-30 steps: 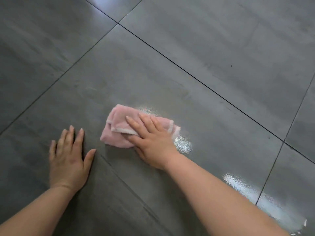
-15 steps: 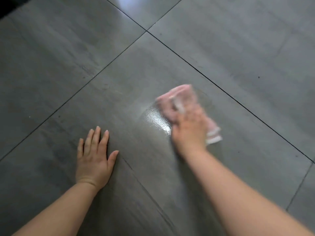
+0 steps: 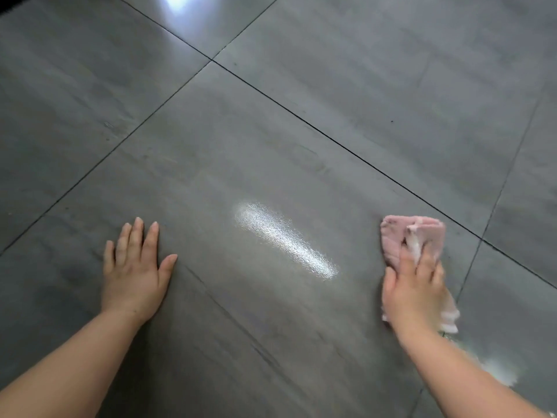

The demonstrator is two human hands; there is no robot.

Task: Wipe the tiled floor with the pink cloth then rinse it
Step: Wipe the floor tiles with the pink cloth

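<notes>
On the grey tiled floor (image 3: 376,95), toward the right of the large centre tile, lies the pink cloth (image 3: 401,236); folded into a thick pad, white hem showing at its upper fold and again at the trailing corner below the wrist; it sits just short of the dark grout line (image 3: 340,144) that runs diagonally past it; cloth is flat on the tile, not lifted. Right hand (image 3: 414,292) on top of it; fingers (image 3: 405,260) spread and pressed down over the pad, thumb along its left edge; a flat-palm press, not a pinch, presumably so the whole pad bears on the tile. Some blur at the cloth's lower corner, so the exact fold there is unclear. Between the hands, a bright elongated wet streak (image 3: 286,239) glints on the tile; a second wet patch (image 3: 497,369) shows near the right forearm; judged to be water film from wiping. Left hand (image 3: 134,276) well apart from the cloth, palm flat on the same tile, fingers extended and together, thumb out, grasping nothing; likely a brace carrying body weight. Judgement: wiping stage in progress; rinse not yet begun; no sink or bucket in view. Risk noted: damp glossy tile under the bracing palm could slip.
</notes>
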